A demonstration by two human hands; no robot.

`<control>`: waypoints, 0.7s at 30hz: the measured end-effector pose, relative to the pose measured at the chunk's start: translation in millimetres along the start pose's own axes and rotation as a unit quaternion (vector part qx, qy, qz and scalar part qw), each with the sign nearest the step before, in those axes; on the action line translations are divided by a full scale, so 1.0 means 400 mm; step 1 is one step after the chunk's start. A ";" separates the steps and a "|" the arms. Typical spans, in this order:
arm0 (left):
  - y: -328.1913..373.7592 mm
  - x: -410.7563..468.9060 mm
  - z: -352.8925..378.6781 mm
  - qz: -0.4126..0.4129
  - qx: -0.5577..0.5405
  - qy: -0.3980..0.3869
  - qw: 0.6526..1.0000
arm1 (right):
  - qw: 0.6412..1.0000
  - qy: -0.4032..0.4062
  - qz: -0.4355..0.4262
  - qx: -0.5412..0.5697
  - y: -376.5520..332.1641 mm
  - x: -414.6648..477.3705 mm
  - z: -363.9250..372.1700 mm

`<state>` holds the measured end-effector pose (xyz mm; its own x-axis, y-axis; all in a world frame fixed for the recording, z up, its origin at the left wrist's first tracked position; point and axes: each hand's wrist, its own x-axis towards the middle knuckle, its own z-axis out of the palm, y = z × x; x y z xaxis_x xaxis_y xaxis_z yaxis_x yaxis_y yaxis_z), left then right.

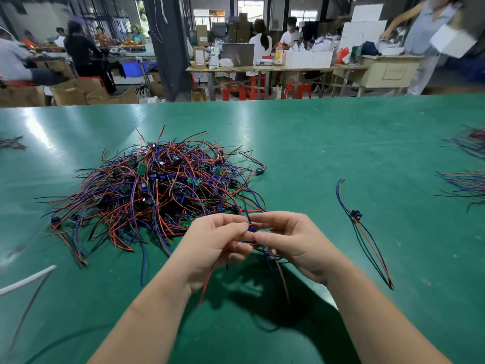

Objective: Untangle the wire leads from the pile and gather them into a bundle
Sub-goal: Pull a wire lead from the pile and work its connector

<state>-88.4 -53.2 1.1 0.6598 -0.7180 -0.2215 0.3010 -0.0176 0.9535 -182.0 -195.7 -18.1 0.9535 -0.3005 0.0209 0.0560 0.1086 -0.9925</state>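
Just off the near-right edge of the pile (157, 185), left grip (217, 240) and right grip (291, 243) pinched one wire lead (251, 228), tails trailing nearward; a separate lead (355, 215) lay rightward, nearer the right grip.

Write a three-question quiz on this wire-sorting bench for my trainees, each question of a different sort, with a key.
1. Short answer: which three wire colours show in the tangled pile?
2. True or false: the left hand and the right hand both pinch the held wire lead between them.
3. Multiple choice: the separated lead lies on the green table
A. left of the tangled pile
B. right of the right hand
C. under the left hand

Key: 1. red, blue, black. 2. true. 3. B.
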 end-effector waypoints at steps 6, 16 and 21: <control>0.005 0.005 -0.011 -0.002 0.060 0.004 0.998 | 1.000 -0.015 0.024 0.001 0.004 0.002 0.009; 0.018 0.016 -0.050 0.116 -0.170 0.024 0.978 | 0.998 0.035 0.055 -0.008 0.017 0.009 0.024; -0.049 0.024 0.001 0.210 0.212 0.070 0.952 | 0.993 0.043 0.064 0.087 0.021 0.018 0.032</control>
<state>-88.2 -59.9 -19.7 0.7551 -0.6240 0.2011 -0.2958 -0.0504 0.9539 -170.9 -184.9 -24.9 0.9281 -0.3523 -0.1208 -0.0061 0.3099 -0.9508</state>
